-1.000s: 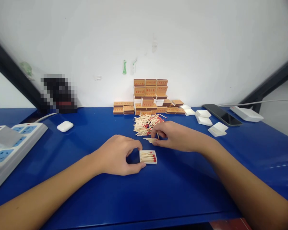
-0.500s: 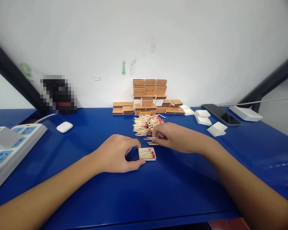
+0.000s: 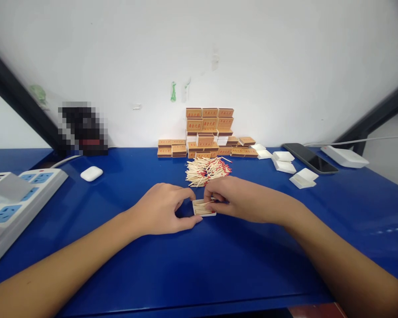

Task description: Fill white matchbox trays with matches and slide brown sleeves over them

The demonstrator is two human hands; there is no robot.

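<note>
A small white matchbox tray point(image 3: 199, 213) holding matches lies on the blue table point(image 3: 199, 265). My left hand point(image 3: 162, 214) grips the tray's left end between thumb and fingers. My right hand point(image 3: 234, 201) is over the tray's right side, fingers pinched on a few matchsticks that it holds down in the tray. A loose pile of red-tipped matches point(image 3: 205, 170) lies just behind both hands.
Stacked orange matchboxes point(image 3: 207, 132) stand at the wall behind the pile. White empty trays point(image 3: 287, 164) and a black phone point(image 3: 310, 158) lie to the right, with a white box point(image 3: 344, 156) beyond. A power strip point(image 3: 9, 201) and a white earbud case point(image 3: 91, 173) lie to the left.
My right hand has picked matches off the table beside the pile and moved left and down onto the tray. My left hand has stayed on the tray.
</note>
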